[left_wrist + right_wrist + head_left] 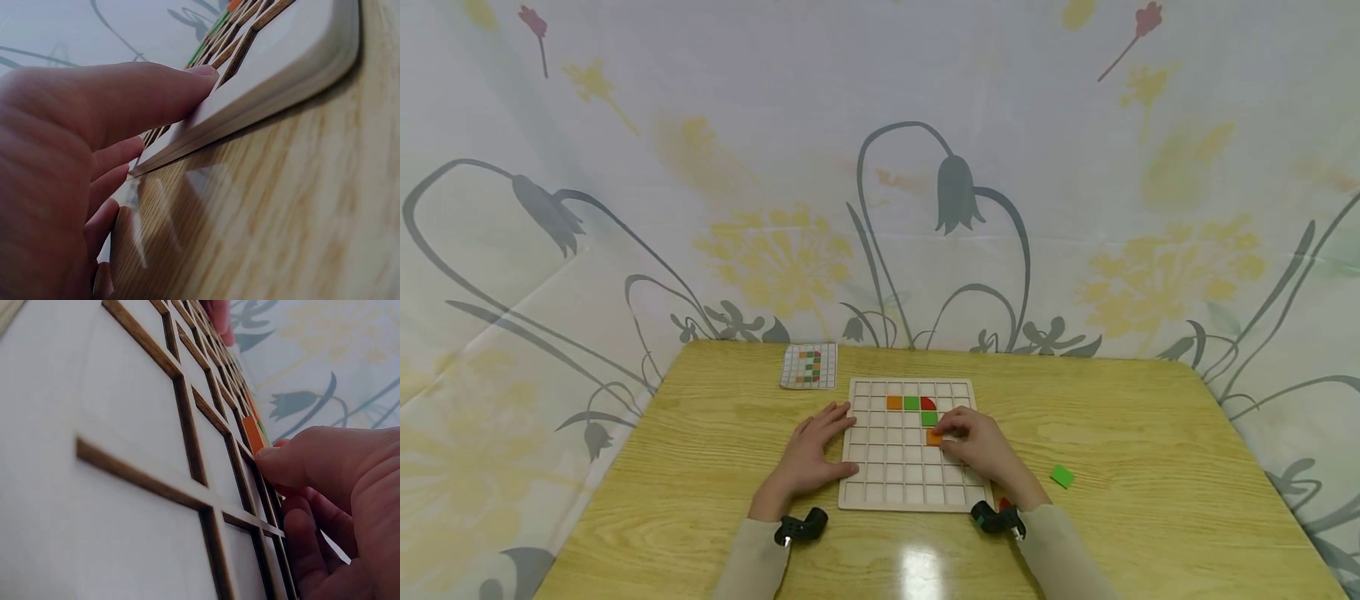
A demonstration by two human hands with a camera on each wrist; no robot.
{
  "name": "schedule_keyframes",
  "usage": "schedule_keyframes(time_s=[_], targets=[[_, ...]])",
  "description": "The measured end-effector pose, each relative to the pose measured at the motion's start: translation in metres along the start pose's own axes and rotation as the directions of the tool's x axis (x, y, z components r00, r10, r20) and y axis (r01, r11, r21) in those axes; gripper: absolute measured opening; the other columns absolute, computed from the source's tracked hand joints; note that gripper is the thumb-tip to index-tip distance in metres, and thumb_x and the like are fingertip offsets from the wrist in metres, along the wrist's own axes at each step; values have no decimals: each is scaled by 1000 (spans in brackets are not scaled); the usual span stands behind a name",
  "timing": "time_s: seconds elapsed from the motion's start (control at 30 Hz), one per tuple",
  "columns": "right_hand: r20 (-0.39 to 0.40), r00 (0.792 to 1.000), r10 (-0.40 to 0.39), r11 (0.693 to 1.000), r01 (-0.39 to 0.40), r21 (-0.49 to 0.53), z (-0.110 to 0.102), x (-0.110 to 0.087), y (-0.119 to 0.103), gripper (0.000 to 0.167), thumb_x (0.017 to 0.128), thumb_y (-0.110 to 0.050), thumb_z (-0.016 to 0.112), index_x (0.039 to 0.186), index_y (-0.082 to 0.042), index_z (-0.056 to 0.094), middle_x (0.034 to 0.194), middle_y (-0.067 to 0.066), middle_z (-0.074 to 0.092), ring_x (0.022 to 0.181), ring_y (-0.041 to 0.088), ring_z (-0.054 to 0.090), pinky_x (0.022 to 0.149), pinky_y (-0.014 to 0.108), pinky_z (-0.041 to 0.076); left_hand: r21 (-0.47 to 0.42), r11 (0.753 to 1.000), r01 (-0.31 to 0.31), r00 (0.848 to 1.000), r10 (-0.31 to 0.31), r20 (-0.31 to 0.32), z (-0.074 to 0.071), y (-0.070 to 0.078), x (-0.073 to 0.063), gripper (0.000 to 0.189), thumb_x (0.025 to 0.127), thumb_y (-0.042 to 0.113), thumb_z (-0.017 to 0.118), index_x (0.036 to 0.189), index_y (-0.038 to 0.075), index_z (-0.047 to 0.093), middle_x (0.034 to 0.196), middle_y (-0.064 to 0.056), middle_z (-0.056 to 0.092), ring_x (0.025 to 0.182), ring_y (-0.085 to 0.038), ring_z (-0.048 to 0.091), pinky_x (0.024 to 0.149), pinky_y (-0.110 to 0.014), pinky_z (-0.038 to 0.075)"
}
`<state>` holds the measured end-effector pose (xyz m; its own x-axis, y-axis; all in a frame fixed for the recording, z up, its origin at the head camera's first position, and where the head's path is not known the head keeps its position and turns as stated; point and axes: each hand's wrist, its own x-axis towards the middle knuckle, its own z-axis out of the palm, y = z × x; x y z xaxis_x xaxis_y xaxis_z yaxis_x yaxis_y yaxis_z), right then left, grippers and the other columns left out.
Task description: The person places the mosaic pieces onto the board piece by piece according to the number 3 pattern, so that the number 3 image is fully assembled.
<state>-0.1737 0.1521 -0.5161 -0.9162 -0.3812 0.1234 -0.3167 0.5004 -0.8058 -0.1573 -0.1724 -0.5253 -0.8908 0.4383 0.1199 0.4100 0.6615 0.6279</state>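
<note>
Your right hand [983, 442] pinches an orange tile [932, 438] over the grid board [876, 475], just nearer you than a green tile [929, 418]; your left hand [809, 455], fingers spread, touches the board's left edge; best brace the board there, square the tile, then press lightly.

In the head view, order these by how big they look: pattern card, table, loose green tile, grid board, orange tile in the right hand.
1. Table
2. Grid board
3. Pattern card
4. Loose green tile and orange tile: unsure which is larger; the right hand partly covers the orange one.
</note>
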Motion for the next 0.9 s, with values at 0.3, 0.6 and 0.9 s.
schedule_keyframes(time_s=[0.3, 0.6, 0.9], targets=[[2, 1000, -3, 1000, 3, -29, 1, 2, 2, 15, 88, -7, 73, 99, -14, 79, 107, -3, 64, 106, 26, 60, 93, 46, 47, 10, 999, 30, 999, -30, 31, -2, 2, -1, 75, 83, 37, 75, 148, 10, 49, 161, -5, 31, 150, -27, 18, 117, -57, 11], [0, 1000, -13, 999, 13, -43, 2, 1, 2, 15, 89, -8, 73, 101, -14, 79, 106, -4, 63, 103, 23, 60, 89, 42, 48, 18, 999, 29, 999, -29, 27, -1, 0, -1, 75, 83, 37, 76, 148, 10, 50, 161, -4, 31, 150, -27, 18, 117, -58, 12], [-11, 1000, 1, 999, -1, -37, 2, 1, -1, 14, 89, -7, 73, 99, -13, 79, 105, -4, 63, 101, 23, 60, 86, 40, 49, 4, 1000, 15, 1000, -15, 19, -1, 1, -1, 75, 83, 38, 75, 148, 9, 50, 161, -6, 32, 150, -28, 19, 116, -59, 12]])
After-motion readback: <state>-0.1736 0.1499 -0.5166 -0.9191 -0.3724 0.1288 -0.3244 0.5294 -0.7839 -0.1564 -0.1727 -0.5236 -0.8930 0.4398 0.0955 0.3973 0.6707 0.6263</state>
